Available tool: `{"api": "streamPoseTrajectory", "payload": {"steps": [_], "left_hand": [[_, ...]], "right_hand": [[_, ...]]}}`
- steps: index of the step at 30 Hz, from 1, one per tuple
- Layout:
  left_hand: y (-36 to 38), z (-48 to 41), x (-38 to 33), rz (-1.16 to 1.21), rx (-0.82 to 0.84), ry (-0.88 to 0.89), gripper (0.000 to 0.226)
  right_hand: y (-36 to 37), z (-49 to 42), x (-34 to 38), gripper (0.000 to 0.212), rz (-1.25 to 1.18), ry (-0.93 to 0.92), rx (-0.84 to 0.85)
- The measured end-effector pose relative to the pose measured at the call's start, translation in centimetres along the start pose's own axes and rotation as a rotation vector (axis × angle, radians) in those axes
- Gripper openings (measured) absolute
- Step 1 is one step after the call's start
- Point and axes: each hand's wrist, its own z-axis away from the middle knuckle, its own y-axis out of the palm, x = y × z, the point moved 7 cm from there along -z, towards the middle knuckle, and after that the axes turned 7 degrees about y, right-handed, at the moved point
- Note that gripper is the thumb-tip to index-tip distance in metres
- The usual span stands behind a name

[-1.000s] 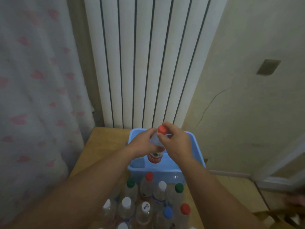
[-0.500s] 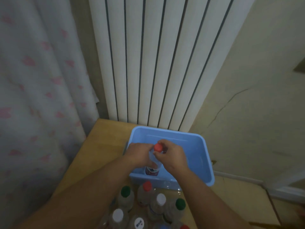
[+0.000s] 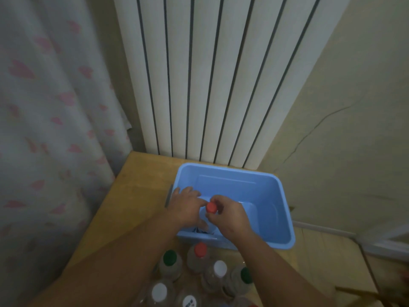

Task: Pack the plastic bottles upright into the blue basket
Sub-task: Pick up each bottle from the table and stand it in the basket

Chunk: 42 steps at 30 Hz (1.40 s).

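Low in the basket (image 3: 261, 196), near corner: I set a bottle (image 3: 211, 207) upright.
Left hand (image 3: 184, 209) and right hand (image 3: 231, 219) clasp it, probably seated; next, release cleanly.

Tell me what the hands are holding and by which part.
A red-capped bottle: right hand pinches it near the cap, left hand grips its upper body.

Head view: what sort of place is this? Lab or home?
Probably a room in a home, not a lab: a tall white radiator, a curtain with pink print beside it, and a cracked painted wall. The blue basket sits on a wooden table.
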Motion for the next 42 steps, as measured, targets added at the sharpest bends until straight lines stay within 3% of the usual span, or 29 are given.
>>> {"api": "streamPoseTrajectory", "payload": {"steps": [6,10,15,25,33,42], "left_hand": [[1.6,-0.2,0.3,-0.071,0.017,0.0,0.071],[1.7,-0.5,0.3,-0.083,0.009,0.016,0.051],[1.5,-0.4,0.6,-0.078,0.005,0.014,0.049],[1.1,0.3,0.2,-0.088,-0.026,0.041,0.05],[-0.3,1.7,0.4,0.072,-0.247,0.03,0.057],[-2.4,5.5,-0.1,0.286,-0.438,-0.083,0.045]], "right_hand": [[1.6,0.1,-0.6,0.015,-0.001,-0.003,0.038],[2.4,0.3,-1.6,0.016,-0.02,0.023,0.038],[2.5,0.2,-1.4,0.016,-0.057,0.031,0.061],[2.2,0.1,-1.7,0.049,-0.056,0.082,0.097],[0.2,1.3,-1.5,0.046,-0.044,0.092,0.035],[-2.4,4.0,0.2,0.041,-0.111,0.016,-0.024]]}}
